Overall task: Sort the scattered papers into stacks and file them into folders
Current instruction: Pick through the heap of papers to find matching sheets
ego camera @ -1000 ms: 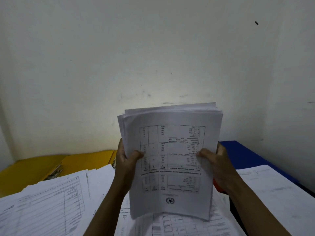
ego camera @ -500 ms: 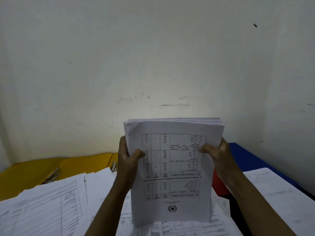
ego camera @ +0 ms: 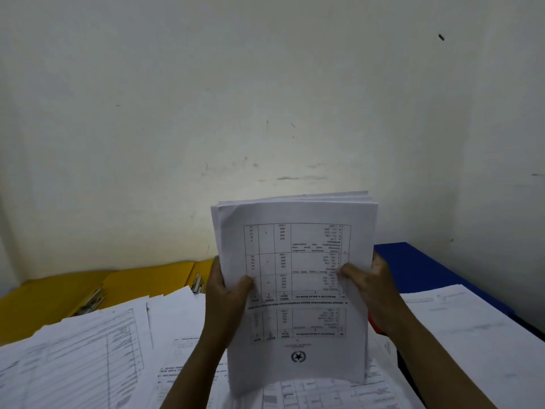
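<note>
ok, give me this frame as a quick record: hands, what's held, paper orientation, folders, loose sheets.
left hand: left hand grips the left edge of the paper stack, thumb on the front sheet
right hand: right hand grips the right edge, thumb on the front
stack: held upright above the desk, print upside down to the camera
folders: yellow folders at back left with metal clips; blue folder at right
loose sheets: loose papers spread over the desk at left; more sheets at right

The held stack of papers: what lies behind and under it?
Under the stack of papers lie loose printed sheets. Behind its right edge, a red sliver and the blue folder show. Whatever sits directly behind is covered.
</note>
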